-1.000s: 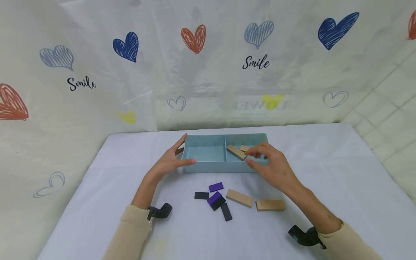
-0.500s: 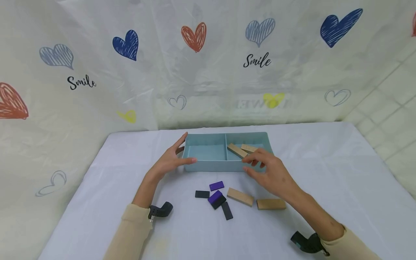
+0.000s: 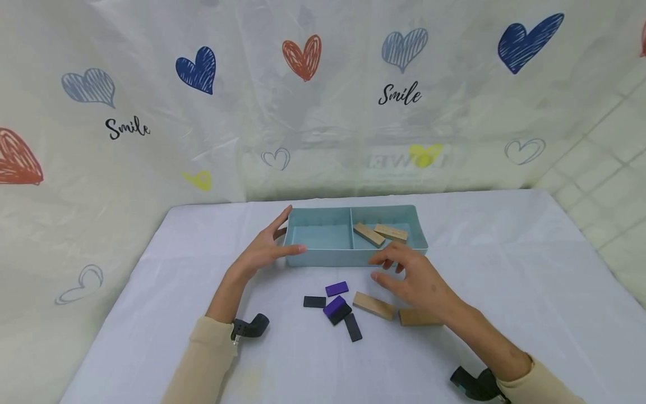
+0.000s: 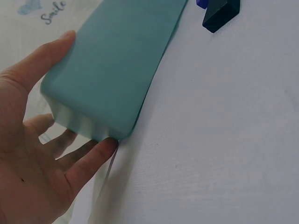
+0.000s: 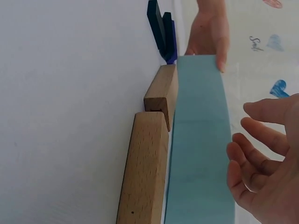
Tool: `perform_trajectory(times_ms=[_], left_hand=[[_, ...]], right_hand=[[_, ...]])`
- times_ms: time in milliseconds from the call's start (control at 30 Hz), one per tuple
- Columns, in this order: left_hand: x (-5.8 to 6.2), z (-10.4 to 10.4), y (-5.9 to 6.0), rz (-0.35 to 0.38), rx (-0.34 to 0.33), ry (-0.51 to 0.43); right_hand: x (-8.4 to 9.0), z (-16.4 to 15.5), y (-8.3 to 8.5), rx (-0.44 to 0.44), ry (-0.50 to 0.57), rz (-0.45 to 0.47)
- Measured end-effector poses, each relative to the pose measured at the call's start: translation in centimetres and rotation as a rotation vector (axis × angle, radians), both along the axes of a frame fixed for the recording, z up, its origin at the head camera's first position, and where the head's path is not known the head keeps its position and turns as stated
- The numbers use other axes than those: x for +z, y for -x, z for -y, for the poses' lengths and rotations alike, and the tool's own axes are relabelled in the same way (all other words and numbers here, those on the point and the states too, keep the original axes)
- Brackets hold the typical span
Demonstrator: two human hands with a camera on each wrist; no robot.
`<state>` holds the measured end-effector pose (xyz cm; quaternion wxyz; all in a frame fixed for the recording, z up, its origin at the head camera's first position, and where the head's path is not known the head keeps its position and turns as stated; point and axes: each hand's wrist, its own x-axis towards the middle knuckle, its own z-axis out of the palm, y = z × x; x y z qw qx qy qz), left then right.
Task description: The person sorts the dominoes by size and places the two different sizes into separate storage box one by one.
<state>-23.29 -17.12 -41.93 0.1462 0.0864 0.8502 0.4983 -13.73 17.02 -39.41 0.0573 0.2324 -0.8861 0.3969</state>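
Observation:
A light blue two-compartment box [image 3: 319, 258] sits on the white table. My left hand [image 3: 259, 252] rests spread against its left end, thumb over the front rim and fingers fairly straight along the end wall [image 4: 86, 114]. Two wooden blocks [image 3: 369, 234] lie in the right compartment. My right hand [image 3: 414, 278] hovers in front of the box, holding nothing, fingers loosely bent and thumb apart. Below it, two more wooden blocks lie on the table, a paler one [image 3: 372, 306] and a browner one [image 3: 416, 317] partly covered by the hand in the head view.
Left of the wooden blocks lie several small black and purple pieces: a purple piece [image 3: 336, 289], a black piece [image 3: 314, 302], another black piece [image 3: 353, 327], and purple and black ones close together [image 3: 337, 310]. A sheet printed with hearts [image 3: 323, 123] hangs behind the table.
My right hand has drawn back from the right compartment toward the table blocks, uncovering the second wooden block there. The left hand keeps its place on the box.

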Motion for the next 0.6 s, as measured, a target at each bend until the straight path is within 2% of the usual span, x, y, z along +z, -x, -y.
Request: perform_trajectory(times_ms=[367,600], left_hand=[[0.24,-0.08,-0.11,0.003,-0.006,-0.013],[0.31,-0.06,-0.19,0.005,-0.012,-0.020]], right_hand=[[-0.28,0.44,-0.33,0.063,-0.052,0.057],[-0.64,0.44,-0.53,0.108,-0.088,0.131]])
